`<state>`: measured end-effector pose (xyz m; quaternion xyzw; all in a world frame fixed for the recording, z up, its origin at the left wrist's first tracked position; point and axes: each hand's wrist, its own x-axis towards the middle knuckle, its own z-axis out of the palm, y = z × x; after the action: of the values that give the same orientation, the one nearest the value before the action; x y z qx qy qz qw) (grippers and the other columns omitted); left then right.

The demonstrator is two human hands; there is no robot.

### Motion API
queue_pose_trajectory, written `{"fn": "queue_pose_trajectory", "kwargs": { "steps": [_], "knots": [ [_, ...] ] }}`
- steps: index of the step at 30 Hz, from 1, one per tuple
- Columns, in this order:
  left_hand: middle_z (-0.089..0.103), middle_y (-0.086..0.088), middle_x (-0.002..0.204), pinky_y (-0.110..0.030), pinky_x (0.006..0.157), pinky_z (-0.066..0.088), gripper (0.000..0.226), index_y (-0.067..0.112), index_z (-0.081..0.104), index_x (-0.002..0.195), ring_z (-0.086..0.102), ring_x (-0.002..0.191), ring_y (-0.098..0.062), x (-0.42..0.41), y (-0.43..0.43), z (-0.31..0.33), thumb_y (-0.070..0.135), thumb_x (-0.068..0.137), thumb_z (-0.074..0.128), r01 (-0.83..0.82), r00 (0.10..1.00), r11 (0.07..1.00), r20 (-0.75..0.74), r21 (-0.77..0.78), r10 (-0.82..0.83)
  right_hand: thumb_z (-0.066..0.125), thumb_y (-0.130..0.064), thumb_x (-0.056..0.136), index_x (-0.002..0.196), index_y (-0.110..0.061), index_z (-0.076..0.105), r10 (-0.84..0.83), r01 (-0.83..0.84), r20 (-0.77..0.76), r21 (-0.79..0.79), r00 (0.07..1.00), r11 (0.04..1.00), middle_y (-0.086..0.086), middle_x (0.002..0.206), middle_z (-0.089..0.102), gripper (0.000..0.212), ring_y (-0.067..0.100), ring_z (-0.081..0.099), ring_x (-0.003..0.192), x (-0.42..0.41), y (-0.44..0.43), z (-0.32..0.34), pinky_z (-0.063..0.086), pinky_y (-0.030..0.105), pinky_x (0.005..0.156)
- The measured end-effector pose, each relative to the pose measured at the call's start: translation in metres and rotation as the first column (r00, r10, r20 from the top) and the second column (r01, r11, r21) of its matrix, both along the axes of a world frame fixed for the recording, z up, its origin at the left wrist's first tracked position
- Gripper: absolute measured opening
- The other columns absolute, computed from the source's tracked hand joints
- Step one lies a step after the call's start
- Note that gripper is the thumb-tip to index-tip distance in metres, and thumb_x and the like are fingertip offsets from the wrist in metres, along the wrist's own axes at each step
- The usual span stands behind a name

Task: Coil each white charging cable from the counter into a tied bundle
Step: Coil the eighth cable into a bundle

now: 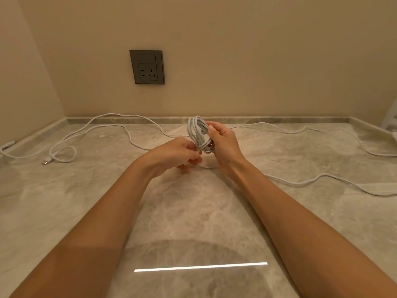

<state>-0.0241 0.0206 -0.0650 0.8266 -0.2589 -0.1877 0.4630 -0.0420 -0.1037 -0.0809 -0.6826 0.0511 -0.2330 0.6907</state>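
My right hand (223,145) grips a coil of white charging cable (196,131), held upright above the middle of the marble counter (193,211). My left hand (182,154) pinches the cable at the coil's lower edge, fingers curled. A loose white cable (103,123) snakes across the counter's back left and ends in a loop with a plug (46,161). Another loose white cable (322,179) trails over the right side of the counter.
A dark wall socket (147,67) sits on the beige back wall above the counter. A low stone ledge (279,120) runs along the back. Something white (392,123) stands at the far right edge. A small white piece (7,145) lies at the far left.
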Motion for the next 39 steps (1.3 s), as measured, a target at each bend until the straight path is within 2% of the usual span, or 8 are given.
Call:
{"fn": "queue_pose_trajectory", "kwargs": {
  "steps": [3,8,14,18,23,27,31,39],
  "knots": [
    [0.061,-0.008,0.085,-0.024,0.068,0.049,0.014,0.009,0.063,0.091,0.057,0.078,-0.016,0.002,0.001,-0.001,0.001,0.089,0.052,-0.033,0.999,0.994,-0.030,-0.102,0.030,0.044,-0.004,0.096,0.108,-0.004,0.061,0.007,-0.007,0.004,-0.020,1.000,1.000,0.003,0.071,0.053,0.021,0.011,0.045,0.057,-0.001,0.000,-0.001,0.040,0.022,0.054],
    [0.063,-0.007,0.076,-0.010,0.054,0.048,0.011,0.010,0.063,0.085,0.062,0.060,-0.003,0.004,0.005,-0.005,0.002,0.089,0.056,-0.033,0.999,0.983,-0.032,-0.181,0.027,0.047,-0.003,0.094,0.108,0.001,0.062,-0.054,0.057,0.038,-0.080,0.998,0.995,-0.004,0.067,0.049,0.021,0.006,0.044,0.057,-0.002,0.003,0.002,0.039,0.011,0.048],
    [0.068,-0.004,0.086,-0.018,0.058,0.050,0.017,0.017,0.064,0.102,0.066,0.072,-0.013,0.009,0.002,0.000,0.026,0.087,0.062,-0.207,0.968,0.963,0.104,-0.173,0.227,0.054,-0.004,0.091,0.108,-0.006,0.061,-0.055,0.057,0.017,-0.130,0.998,0.990,-0.004,0.075,0.047,0.018,0.010,0.049,0.066,-0.003,-0.003,-0.003,0.046,0.019,0.058],
    [0.063,-0.013,0.072,-0.038,0.072,0.058,0.014,-0.004,0.064,0.089,0.065,0.061,-0.023,0.014,0.001,-0.005,0.009,0.089,0.058,-0.304,0.908,0.930,0.231,-0.207,0.349,0.059,-0.006,0.088,0.102,-0.005,0.063,-0.067,0.069,0.016,-0.187,0.998,0.980,-0.001,0.082,0.056,0.015,0.011,0.052,0.072,-0.001,-0.001,-0.006,0.048,0.031,0.073],
    [0.059,-0.007,0.065,-0.032,0.065,0.059,0.020,0.011,0.061,0.070,0.061,0.044,-0.009,0.015,0.007,0.000,-0.001,0.086,0.058,-0.341,0.898,0.906,0.199,-0.252,0.394,0.056,-0.005,0.090,0.103,0.000,0.066,-0.025,0.031,0.033,-0.225,0.999,0.974,0.000,0.073,0.057,0.017,0.008,0.051,0.062,-0.005,0.006,0.001,0.045,0.017,0.057],
    [0.061,-0.011,0.070,-0.028,0.059,0.059,0.007,0.004,0.064,0.087,0.063,0.057,-0.021,-0.002,0.009,0.009,0.000,0.085,0.059,-0.338,0.907,0.900,0.158,-0.276,0.390,0.052,-0.005,0.092,0.106,0.002,0.065,0.048,-0.059,-0.073,-0.158,0.996,0.986,0.001,0.072,0.058,0.020,0.007,0.050,0.057,-0.022,0.004,0.013,0.041,0.011,0.046],
    [0.061,-0.011,0.076,-0.022,0.051,0.056,0.016,0.007,0.056,0.099,0.063,0.057,-0.018,-0.029,0.009,0.020,0.000,0.084,0.059,-0.312,0.920,0.923,0.170,-0.226,0.352,0.055,-0.003,0.091,0.104,0.004,0.064,0.096,-0.113,-0.122,-0.143,0.988,0.983,0.002,0.068,0.057,0.018,0.009,0.050,0.057,-0.053,-0.002,0.022,0.044,0.014,0.047],
    [0.062,-0.005,0.065,-0.012,0.034,0.040,0.011,0.014,0.055,0.076,0.056,0.036,-0.003,-0.118,0.005,0.025,0.006,0.083,0.059,-0.272,0.917,0.958,0.276,-0.091,0.287,0.059,-0.002,0.087,0.093,-0.004,0.065,0.056,-0.086,-0.117,-0.271,0.992,0.959,0.003,0.069,0.058,0.009,0.010,0.051,0.059,-0.152,-0.007,0.033,0.045,0.014,0.047]
  ]
}}
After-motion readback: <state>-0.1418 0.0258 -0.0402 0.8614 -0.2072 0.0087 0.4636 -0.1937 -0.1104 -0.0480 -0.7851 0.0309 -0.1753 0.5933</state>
